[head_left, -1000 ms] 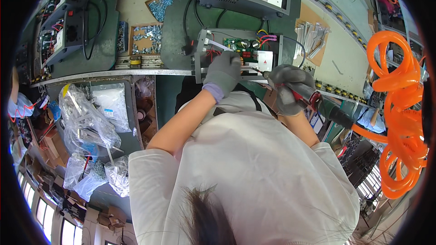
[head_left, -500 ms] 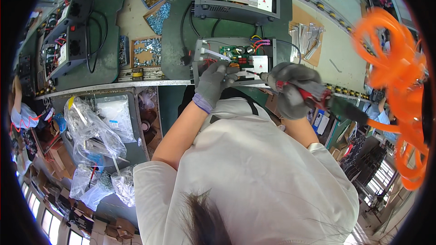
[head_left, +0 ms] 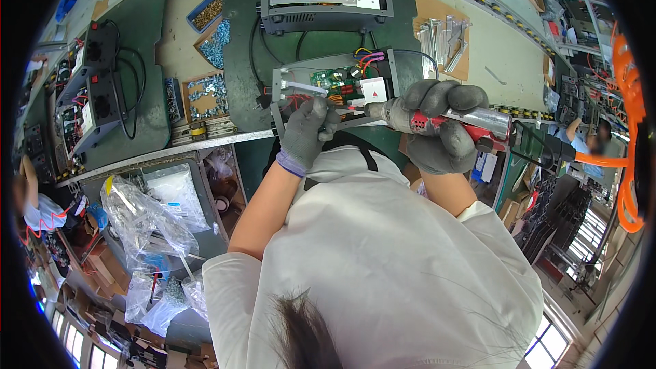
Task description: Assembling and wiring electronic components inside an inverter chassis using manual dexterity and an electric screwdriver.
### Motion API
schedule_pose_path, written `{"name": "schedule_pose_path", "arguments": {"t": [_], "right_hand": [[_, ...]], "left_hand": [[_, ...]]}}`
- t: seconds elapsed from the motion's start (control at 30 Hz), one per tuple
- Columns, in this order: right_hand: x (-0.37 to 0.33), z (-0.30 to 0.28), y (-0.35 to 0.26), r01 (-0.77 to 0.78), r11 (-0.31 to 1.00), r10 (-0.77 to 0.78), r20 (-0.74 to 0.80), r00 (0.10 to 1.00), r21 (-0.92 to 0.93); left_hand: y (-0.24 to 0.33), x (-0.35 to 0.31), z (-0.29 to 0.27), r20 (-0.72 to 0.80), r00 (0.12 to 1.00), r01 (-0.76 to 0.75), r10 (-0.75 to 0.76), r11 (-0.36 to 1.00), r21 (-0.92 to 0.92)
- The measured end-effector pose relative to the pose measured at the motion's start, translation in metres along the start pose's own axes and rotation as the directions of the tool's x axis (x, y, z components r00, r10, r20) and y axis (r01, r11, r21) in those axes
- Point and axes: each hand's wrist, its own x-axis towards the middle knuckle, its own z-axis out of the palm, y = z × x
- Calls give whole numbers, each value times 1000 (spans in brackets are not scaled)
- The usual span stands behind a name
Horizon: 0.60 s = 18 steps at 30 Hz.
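Observation:
My right hand [head_left: 444, 126], in a grey glove, is wrapped round a red and silver air screwdriver [head_left: 490, 121]. The driver lies nearly level, its bit pointing left at the near edge of an open grey metal chassis [head_left: 276, 85]. My left hand [head_left: 304, 133], also gloved, has its fingers closed at that same edge, close to the bit tip. Whatever sits between those fingers is hidden. Inside the chassis are a green circuit board [head_left: 329, 80], red wires and a white block [head_left: 373, 91] with a red triangle.
Another open chassis [head_left: 328, 19] stands behind, with more units [head_left: 102, 102] at the left. Trays of screws [head_left: 208, 92] and metal strips [head_left: 444, 41] flank the green mat. A coiled orange hose [head_left: 627, 96] hangs right. Plastic bags [head_left: 147, 222] lie on the lower-left surface.
The whole view has shifted, so the bench sits further left. My right hand has turned the driver from a downward slant to nearly level. The orange hose has swung right and away.

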Motion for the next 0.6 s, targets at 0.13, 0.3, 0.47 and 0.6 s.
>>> {"name": "schedule_pose_path", "arguments": {"t": [0.13, 0.3, 0.47, 0.6], "right_hand": [[-2, -8, 1, -18, 999, 17, -14, 1000, -28], [-7, -9, -2, -70, 997, 73, -176, 982, 21], [-13, -21, -2, -61, 996, 80, -334, 939, 67], [-24, -34, -1, -81, 996, 90, -365, 927, 39]], "left_hand": [[0, 2, 4, 25, 1000, -15, 14, 998, 59], [1, 0, 11, 38, 997, -79, 73, 980, 183], [1, 0, 19, 69, 995, -79, 77, 996, 34], [18, 9, 19, -26, 951, 306, -307, 951, -51]]}}
